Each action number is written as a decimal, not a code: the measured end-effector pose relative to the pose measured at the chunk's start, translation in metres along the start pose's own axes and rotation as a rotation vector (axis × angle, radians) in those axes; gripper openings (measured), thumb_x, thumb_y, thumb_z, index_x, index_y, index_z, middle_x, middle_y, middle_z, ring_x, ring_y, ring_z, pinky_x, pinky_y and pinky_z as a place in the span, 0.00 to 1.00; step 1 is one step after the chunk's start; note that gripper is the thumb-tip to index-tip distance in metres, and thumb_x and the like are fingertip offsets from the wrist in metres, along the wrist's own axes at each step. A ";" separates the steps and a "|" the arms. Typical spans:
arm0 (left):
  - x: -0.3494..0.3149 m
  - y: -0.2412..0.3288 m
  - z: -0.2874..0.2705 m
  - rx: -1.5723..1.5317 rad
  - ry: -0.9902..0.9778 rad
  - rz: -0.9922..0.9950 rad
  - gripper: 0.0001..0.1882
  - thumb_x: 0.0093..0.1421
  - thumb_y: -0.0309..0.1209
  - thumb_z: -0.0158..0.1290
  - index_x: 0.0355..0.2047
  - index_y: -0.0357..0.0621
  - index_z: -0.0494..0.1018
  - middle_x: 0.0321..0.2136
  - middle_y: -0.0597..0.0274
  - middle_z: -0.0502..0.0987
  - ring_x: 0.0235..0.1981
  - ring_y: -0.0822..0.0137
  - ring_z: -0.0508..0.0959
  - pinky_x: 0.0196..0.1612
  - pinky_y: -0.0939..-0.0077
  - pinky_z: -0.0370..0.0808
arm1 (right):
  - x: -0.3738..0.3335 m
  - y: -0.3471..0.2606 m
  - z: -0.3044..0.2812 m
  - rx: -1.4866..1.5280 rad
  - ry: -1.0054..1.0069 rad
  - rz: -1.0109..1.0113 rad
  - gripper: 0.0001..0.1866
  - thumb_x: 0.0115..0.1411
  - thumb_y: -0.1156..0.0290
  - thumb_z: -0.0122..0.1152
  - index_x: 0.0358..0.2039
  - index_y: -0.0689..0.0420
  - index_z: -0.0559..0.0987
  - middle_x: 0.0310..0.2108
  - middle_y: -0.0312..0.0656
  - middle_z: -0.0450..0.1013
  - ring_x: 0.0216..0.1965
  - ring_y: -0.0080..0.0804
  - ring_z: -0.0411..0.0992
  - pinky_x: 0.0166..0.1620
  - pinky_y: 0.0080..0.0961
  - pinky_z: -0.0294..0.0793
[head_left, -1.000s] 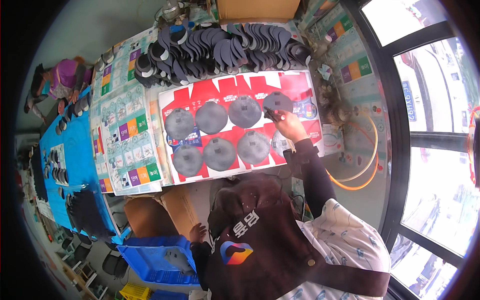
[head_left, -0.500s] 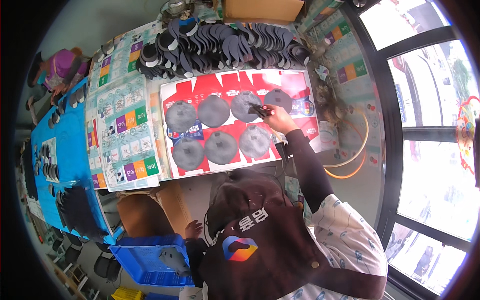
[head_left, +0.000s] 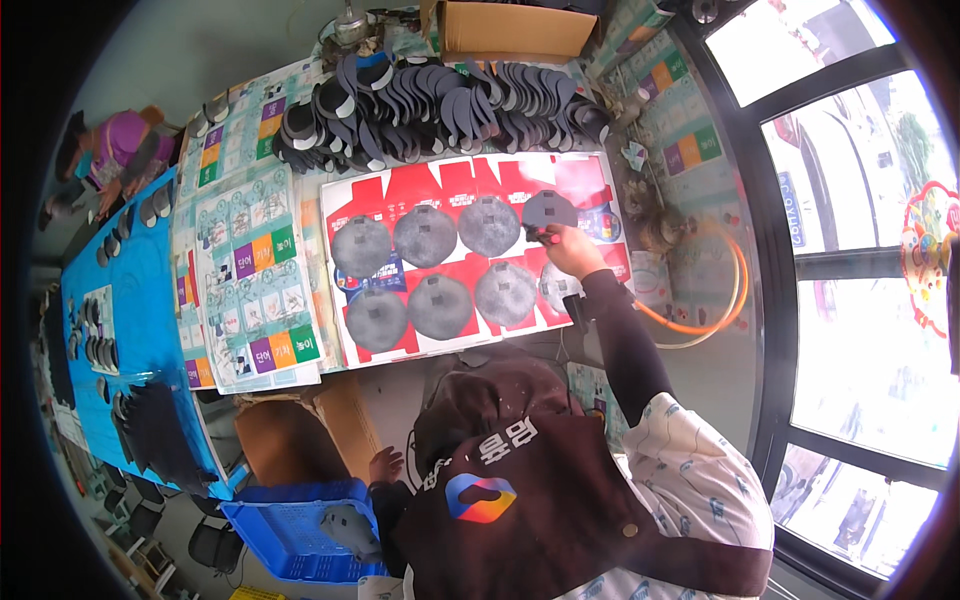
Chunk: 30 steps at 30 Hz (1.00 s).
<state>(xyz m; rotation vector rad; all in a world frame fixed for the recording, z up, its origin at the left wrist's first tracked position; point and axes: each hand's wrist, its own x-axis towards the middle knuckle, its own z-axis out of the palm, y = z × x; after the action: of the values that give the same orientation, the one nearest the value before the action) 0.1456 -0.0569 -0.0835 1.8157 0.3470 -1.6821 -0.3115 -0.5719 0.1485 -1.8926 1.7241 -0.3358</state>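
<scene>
Right hand [head_left: 568,250] pinches a grey disc [head_left: 549,210] above its fingers, best laid flat, clear of neighbouring discs [head_left: 489,225]; left hand's [head_left: 385,466] grip unreadable.

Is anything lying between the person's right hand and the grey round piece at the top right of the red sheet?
Nothing visible does. The right hand is already at the lower edge of the grey round piece on the red sheet.

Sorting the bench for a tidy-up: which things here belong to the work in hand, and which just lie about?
In use: right hand, grey discs, red printed sheet, blue crate by the left hand.
Lying about: dark cut shapes, cardboard box, orange hose.
</scene>
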 end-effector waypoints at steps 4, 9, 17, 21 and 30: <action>0.001 0.001 0.015 0.018 -0.012 0.007 0.18 0.67 0.36 0.50 0.54 0.42 0.72 0.40 0.49 0.81 0.30 0.60 0.81 0.25 0.72 0.72 | 0.004 0.020 -0.024 -0.007 -0.003 0.026 0.16 0.59 0.68 0.55 0.45 0.57 0.82 0.35 0.60 0.79 0.41 0.60 0.77 0.45 0.47 0.77; -0.001 0.001 0.031 0.057 -0.093 0.025 0.18 0.69 0.34 0.43 0.56 0.41 0.71 0.43 0.48 0.81 0.31 0.60 0.80 0.27 0.69 0.74 | -0.002 0.024 -0.065 0.212 -0.357 0.254 0.19 0.58 0.65 0.59 0.48 0.58 0.81 0.33 0.59 0.80 0.42 0.58 0.79 0.44 0.44 0.78; -0.018 0.015 0.066 0.405 -0.088 0.256 0.20 0.69 0.37 0.44 0.57 0.41 0.70 0.44 0.46 0.81 0.34 0.58 0.82 0.31 0.67 0.76 | 0.036 0.133 -0.035 0.207 0.008 0.142 0.21 0.61 0.66 0.54 0.52 0.60 0.79 0.42 0.61 0.78 0.49 0.59 0.76 0.53 0.42 0.75; -0.036 0.033 0.092 0.271 0.000 0.127 0.20 0.69 0.37 0.44 0.57 0.40 0.70 0.45 0.47 0.81 0.38 0.57 0.83 0.33 0.66 0.76 | 0.019 0.102 -0.062 0.217 -0.071 0.212 0.19 0.63 0.64 0.54 0.51 0.59 0.80 0.41 0.60 0.79 0.48 0.58 0.76 0.52 0.43 0.75; -0.039 0.034 0.116 0.363 -0.031 0.187 0.20 0.69 0.38 0.45 0.57 0.42 0.72 0.46 0.50 0.81 0.40 0.58 0.82 0.37 0.68 0.75 | 0.034 0.120 -0.053 0.116 0.021 0.055 0.14 0.57 0.73 0.56 0.43 0.61 0.80 0.29 0.50 0.79 0.33 0.40 0.80 0.40 0.34 0.76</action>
<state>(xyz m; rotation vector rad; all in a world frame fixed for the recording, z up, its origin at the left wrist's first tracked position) 0.0670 -0.1446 -0.0350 2.0031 -0.1509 -1.7196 -0.4347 -0.6205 0.1201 -1.7611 1.7285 -0.4262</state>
